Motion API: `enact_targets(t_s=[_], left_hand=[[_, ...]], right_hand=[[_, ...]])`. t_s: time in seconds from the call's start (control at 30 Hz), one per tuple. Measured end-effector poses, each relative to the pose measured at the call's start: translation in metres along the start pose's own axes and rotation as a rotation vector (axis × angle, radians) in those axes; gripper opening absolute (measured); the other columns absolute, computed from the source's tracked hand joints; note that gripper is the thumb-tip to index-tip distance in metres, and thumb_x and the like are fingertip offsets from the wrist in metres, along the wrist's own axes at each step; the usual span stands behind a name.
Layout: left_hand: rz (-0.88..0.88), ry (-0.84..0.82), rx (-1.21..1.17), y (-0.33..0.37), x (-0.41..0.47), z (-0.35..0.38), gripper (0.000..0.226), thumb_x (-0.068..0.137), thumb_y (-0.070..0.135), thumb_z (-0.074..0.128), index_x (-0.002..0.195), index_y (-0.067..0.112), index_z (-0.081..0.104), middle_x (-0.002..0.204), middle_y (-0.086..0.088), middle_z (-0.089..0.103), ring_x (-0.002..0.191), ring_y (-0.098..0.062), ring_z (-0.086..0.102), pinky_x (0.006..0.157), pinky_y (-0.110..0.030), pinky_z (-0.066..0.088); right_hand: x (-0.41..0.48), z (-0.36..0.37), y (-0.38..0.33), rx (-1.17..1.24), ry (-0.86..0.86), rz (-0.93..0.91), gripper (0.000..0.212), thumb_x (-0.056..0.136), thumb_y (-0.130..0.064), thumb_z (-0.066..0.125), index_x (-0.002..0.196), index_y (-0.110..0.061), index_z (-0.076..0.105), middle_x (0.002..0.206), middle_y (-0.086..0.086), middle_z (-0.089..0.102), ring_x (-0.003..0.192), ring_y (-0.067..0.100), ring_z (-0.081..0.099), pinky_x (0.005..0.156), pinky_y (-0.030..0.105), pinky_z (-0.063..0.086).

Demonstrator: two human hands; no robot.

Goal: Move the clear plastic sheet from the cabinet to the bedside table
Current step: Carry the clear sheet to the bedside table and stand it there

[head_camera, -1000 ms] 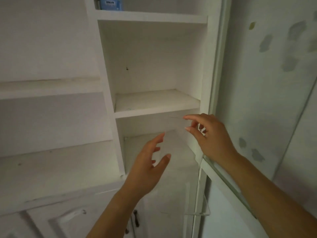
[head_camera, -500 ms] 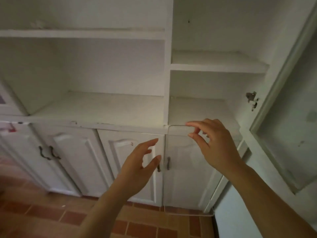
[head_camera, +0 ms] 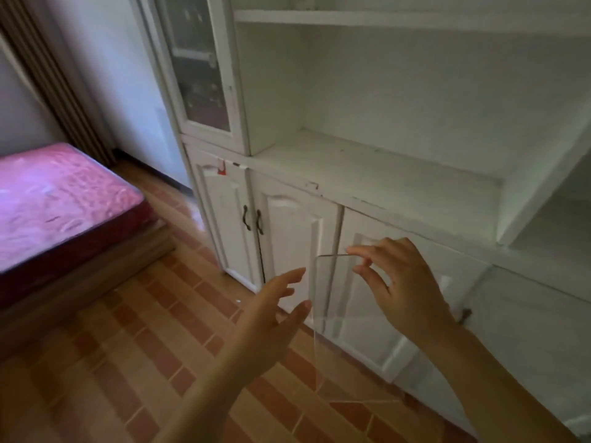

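floor (head_camera: 134, 356): reddish and tan brick-pattern tiles, running from the near left to the cabinet foot.
bed (head_camera: 60, 199): far left, pink patterned mattress on a wooden base that stands on the floor.
cabinet (head_camera: 399, 193): white, right side, standing on the floor; its wide open shelf ledge shows scuffs.

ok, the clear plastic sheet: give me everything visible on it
The clear plastic sheet is a thin, stiff-looking, fully transparent rectangle; only its edges and faint glare show, with the cabinet doors and tiled floor visible through it. It hangs roughly upright in the air in front of the lower doors, out of the shelves. The right hand pinches its top edge near the right corner. The left hand is open beside its left edge; contact there cannot be told.
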State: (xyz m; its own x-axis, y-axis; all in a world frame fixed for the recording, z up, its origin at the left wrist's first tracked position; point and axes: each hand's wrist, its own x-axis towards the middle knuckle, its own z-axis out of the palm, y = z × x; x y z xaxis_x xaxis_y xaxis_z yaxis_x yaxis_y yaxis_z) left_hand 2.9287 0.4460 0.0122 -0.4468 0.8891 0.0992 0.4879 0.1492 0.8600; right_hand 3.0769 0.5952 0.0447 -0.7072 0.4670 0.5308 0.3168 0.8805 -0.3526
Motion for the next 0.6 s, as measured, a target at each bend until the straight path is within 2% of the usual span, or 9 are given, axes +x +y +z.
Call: enact_targets(t_s=[0.07,0.13,0.23,0.33,0.4,0.5,0.6], left_hand=[[-0.04,0.061,0.027,-0.026,-0.008,-0.042,0.047,0.083,0.045,0.048,0.128,0.044,0.036,0.128,0.018,0.046,0.114,0.003,0.047,0.081,-0.006,0.043],[-0.084,0.126,0.056,-0.056,-0.019,-0.084,0.042,0.088,0.036,0.05,0.126,0.045,0.036,0.125,0.02,0.046,0.108,0.003,0.051,0.082,-0.008,0.043],[-0.138,0.215,0.089,-0.098,-0.041,-0.143,0.041,0.09,0.034,0.05,0.124,0.05,0.034,0.125,0.026,0.042,0.113,0.009,0.044,0.088,-0.011,0.041],[-0.249,0.291,0.081,-0.13,-0.069,-0.195,0.043,0.09,0.032,0.051,0.128,0.045,0.036,0.128,0.024,0.042,0.116,0.006,0.042,0.097,-0.022,0.043],[-0.293,0.376,0.063,-0.147,-0.091,-0.226,0.043,0.089,0.034,0.052,0.129,0.042,0.037,0.127,0.024,0.044,0.116,0.006,0.044,0.098,-0.027,0.045],[-0.361,0.499,0.056,-0.164,-0.12,-0.266,0.045,0.087,0.041,0.05,0.13,0.042,0.036,0.127,0.024,0.044,0.115,0.007,0.044,0.098,-0.027,0.045],[-0.406,0.617,0.06,-0.181,-0.144,-0.298,0.046,0.085,0.045,0.048,0.129,0.044,0.034,0.127,0.025,0.043,0.116,0.007,0.044,0.098,-0.025,0.045]], right_hand=[[0.022,0.037,-0.029,0.041,-0.039,-0.045,0.025,0.088,-0.031,0.052,0.11,-0.023,0.061,0.081,-0.004,0.06,0.08,0.014,0.048,0.084,0.004,0.027],[0.045,0.076,-0.062,0.086,-0.072,-0.087,0.023,0.087,-0.025,0.056,0.109,-0.023,0.061,0.081,-0.004,0.059,0.08,0.013,0.047,0.08,0.007,0.029],[0.075,0.134,-0.116,0.167,-0.113,-0.168,0.023,0.086,-0.022,0.057,0.109,-0.025,0.061,0.081,-0.007,0.058,0.078,0.01,0.043,0.074,0.01,0.032],[0.099,0.189,-0.171,0.249,-0.148,-0.277,0.022,0.089,-0.029,0.051,0.107,-0.025,0.062,0.081,-0.009,0.06,0.076,0.01,0.045,0.076,0.005,0.03],[0.113,0.22,-0.209,0.307,-0.167,-0.344,0.022,0.089,-0.028,0.049,0.106,-0.023,0.062,0.082,-0.007,0.061,0.078,0.008,0.046,0.077,0.004,0.029],[0.132,0.258,-0.262,0.408,-0.172,-0.463,0.024,0.09,-0.033,0.047,0.104,-0.022,0.063,0.086,-0.016,0.055,0.083,-0.008,0.035,0.081,0.0,0.029],[0.148,0.298,-0.31,0.456,-0.24,-0.554,0.023,0.092,-0.036,0.045,0.107,-0.027,0.06,0.089,-0.013,0.061,0.084,-0.004,0.045,0.082,0.003,0.031]])
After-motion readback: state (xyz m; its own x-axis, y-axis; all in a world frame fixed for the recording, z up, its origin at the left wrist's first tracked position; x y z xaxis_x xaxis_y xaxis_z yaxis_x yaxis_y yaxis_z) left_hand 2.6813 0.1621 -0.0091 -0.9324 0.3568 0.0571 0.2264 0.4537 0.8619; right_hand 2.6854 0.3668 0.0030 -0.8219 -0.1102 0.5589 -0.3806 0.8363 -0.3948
